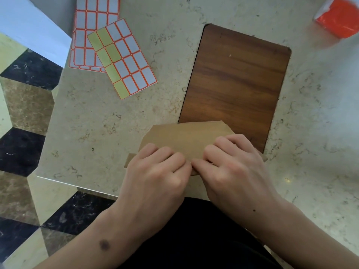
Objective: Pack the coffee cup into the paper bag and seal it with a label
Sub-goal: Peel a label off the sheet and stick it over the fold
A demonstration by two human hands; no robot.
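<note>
A brown paper bag [182,136] stands at the near edge of the table, its folded top facing me. My left hand [155,171] and my right hand [231,164] both pinch the bag's top fold, fingertips meeting in the middle. The coffee cup is not visible; I cannot tell whether it is inside the bag. A loose sheet of red-bordered labels [124,57], with several labels peeled off its left columns, lies at the far left on a stack of full label sheets [91,26].
A dark wooden board [237,82] lies flat behind the bag. An orange object [340,18] sits blurred at the far right corner. The marble table's [93,136] left edge drops off to a patterned floor; a white box corner [29,26] shows at top left.
</note>
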